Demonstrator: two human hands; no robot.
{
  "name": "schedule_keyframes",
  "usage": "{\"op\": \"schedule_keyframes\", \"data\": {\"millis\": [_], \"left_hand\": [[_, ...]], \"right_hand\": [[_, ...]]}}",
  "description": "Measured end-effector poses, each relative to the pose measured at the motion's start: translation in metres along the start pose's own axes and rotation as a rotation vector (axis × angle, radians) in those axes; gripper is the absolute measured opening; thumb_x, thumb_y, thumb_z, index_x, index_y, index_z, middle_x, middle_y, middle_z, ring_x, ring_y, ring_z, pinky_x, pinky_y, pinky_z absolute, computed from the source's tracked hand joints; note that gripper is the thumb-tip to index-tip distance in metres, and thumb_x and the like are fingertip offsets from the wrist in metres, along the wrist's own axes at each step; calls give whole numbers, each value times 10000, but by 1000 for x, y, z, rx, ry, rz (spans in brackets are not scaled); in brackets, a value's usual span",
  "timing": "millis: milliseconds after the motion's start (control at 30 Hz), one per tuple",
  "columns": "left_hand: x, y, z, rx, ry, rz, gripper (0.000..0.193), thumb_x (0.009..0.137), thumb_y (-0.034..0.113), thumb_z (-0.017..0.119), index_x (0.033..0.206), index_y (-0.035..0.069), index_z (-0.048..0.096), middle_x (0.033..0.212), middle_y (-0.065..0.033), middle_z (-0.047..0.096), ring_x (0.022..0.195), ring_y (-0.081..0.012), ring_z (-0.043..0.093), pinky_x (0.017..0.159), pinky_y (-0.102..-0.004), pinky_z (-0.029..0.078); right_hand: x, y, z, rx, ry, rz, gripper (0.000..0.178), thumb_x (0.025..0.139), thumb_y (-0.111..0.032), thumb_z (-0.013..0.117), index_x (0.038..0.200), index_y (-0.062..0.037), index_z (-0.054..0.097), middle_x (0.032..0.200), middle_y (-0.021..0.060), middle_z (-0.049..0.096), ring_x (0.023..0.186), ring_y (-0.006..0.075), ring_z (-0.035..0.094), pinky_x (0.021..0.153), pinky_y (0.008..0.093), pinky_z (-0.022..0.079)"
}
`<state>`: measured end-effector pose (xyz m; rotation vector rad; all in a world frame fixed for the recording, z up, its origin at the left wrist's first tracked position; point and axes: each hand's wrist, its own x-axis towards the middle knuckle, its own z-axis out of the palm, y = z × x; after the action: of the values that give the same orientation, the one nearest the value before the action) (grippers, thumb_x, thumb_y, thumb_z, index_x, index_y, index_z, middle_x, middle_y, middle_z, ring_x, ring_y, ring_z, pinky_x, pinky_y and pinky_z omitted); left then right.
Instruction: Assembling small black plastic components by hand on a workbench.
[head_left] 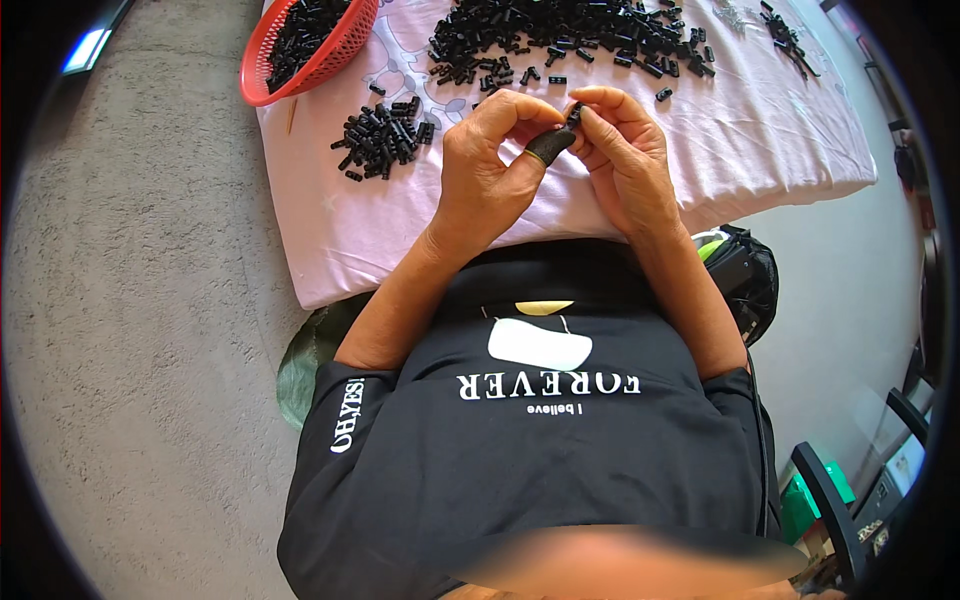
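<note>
Above the near edge of the cloth-covered table (330,250), the left hand (488,168) and right hand (632,160) pinch one small black piece (574,116) between narrowed fingertips, a dark cover (549,146) sheathing the left thumb. It is probably light, stiff and slick, best gripped by its sides. Similar stubby, knobbly cylinders form a pile (380,140) toward the left edge, near a red lattice basket (340,58).

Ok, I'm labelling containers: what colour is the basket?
The basket is red; the head view shows it.
</note>
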<state>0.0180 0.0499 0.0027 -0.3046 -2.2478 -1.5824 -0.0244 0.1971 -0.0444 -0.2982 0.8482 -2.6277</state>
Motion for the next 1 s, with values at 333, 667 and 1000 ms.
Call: {"op": "schedule_keyframes", "data": {"millis": [333, 667, 1000], "left_hand": [[2, 1, 0, 35, -18, 15, 167, 778, -26, 728, 926, 15, 663, 837, -68, 664, 735, -144, 664, 680, -259, 534], [2, 3, 0, 194, -7, 115, 248, 751, -31, 715, 981, 36, 651, 866, -75, 652, 735, -171, 647, 673, -279, 532], [13, 9, -9, 305, -146, 213, 377, 741, -22, 686, 1111, 41, 648, 1025, -132, 625, 888, -270, 650, 758, -341, 537]], "right_hand": [[0, -1, -2, 21, -10, 31, 167, 956, -47, 610, 1114, -4, 644, 956, 62, 672, 826, 102, 632, 771, 234, 539], [0, -1, -5, 21, -46, 43, 160, 957, -56, 616, 1104, -10, 657, 911, 44, 676, 728, 69, 580, 668, 191, 482], [1, -3, -2, 0, -56, 47, 245, 950, -72, 628, 1186, -11, 612, 958, 63, 688, 748, 50, 582, 656, 176, 478]]}}
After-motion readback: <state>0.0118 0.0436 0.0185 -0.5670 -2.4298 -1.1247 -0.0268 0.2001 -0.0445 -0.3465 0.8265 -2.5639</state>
